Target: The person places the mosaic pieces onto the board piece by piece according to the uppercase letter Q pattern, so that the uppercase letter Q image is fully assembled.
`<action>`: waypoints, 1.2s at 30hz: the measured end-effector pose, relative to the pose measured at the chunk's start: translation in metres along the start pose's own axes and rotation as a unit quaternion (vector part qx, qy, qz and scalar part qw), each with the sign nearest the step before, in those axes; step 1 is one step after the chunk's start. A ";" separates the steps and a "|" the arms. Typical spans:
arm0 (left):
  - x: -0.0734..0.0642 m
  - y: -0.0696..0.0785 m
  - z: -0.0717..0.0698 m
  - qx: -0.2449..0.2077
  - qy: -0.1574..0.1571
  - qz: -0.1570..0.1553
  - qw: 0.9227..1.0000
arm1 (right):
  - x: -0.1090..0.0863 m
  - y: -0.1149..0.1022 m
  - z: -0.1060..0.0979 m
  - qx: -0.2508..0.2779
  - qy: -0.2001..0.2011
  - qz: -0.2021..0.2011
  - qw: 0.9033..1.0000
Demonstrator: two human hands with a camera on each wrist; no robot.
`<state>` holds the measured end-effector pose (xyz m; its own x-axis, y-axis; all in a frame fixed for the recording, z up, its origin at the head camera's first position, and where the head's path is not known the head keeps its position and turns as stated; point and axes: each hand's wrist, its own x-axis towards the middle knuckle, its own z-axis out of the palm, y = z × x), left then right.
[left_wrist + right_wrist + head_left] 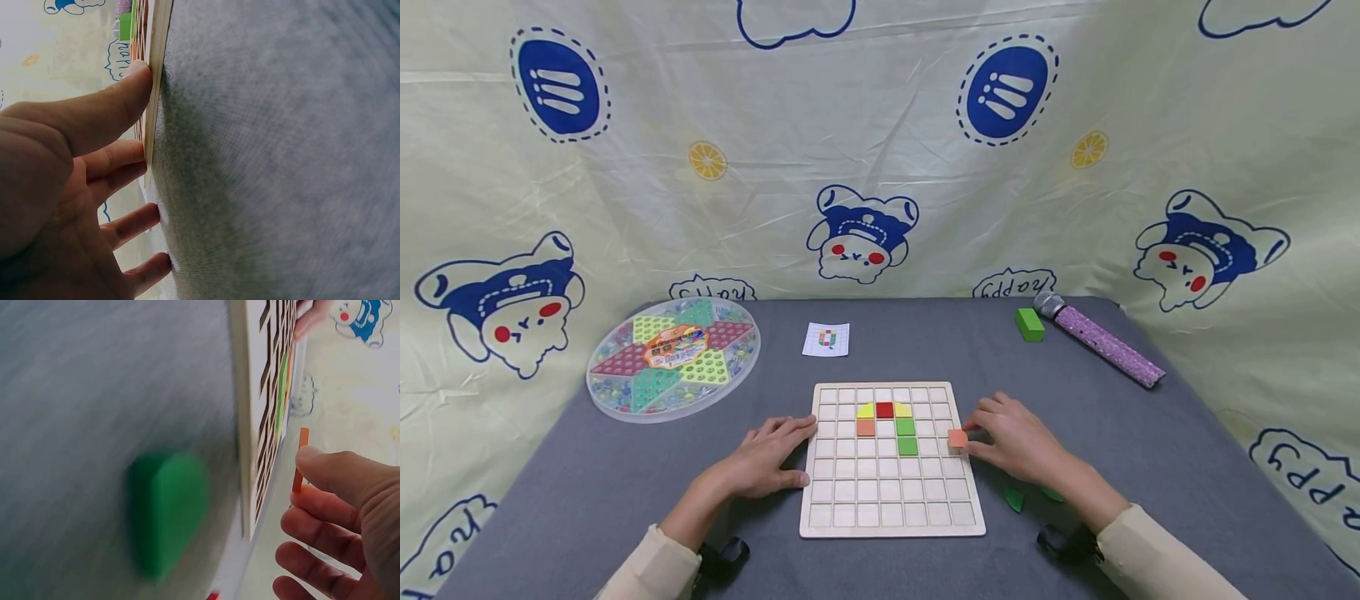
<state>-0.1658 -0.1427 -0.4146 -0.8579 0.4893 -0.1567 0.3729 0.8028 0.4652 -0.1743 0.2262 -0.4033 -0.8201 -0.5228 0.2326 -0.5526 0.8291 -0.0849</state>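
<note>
The right hand (1018,437) pinches an orange tile (957,439) between thumb and forefinger, its grip closed to just the tile's thickness, while the other fingers are bent and hold nothing. The tile sits at the very tips of the two digits, most of its face jutting out past them toward the board (847,492); seen from the head it overlaps the board's right edge, and the right wrist view shows it edge-on, raised above the grid. The left hand (767,457) is spread, thumb and nearest fingertips touching the board's left edge, with two fingertips resting on the cloth (775,567).

The board is pale and wood-like, rounded at the corners and ruled into square recesses. A red square (884,410) lies between two yellow pieces (865,411); an orange square (866,427) is under the left one, and two green squares (907,447) run down under the right one. The held tile is thin, flat and straight-edged, its colour matte.

Near the right wrist lie glossy green pieces (1014,499), partly covered and blurred close up, so their exact outline is hard to tell. The cloth is grey with a fine woven grain. Beyond the board lies a white printed card (826,340).
</note>
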 end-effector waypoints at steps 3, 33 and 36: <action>0.000 0.000 0.000 -0.001 0.000 0.003 1.000 | 0.008 -0.011 0.002 0.001 0.004 -0.015 1.000; -0.003 0.002 -0.001 -0.005 0.009 0.012 1.000 | 0.070 -0.079 0.023 -0.012 -0.017 -0.114 0.993; -0.003 0.002 -0.001 -0.004 0.009 0.013 1.000 | 0.072 -0.081 0.025 -0.018 -0.022 -0.115 0.993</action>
<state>-0.1627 -0.1432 -0.4123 -0.8538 0.5045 -0.1283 0.3929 0.7863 0.4768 -0.1925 0.1164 -0.4041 -0.6789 -0.7068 0.1988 -0.7212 0.6927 0.0000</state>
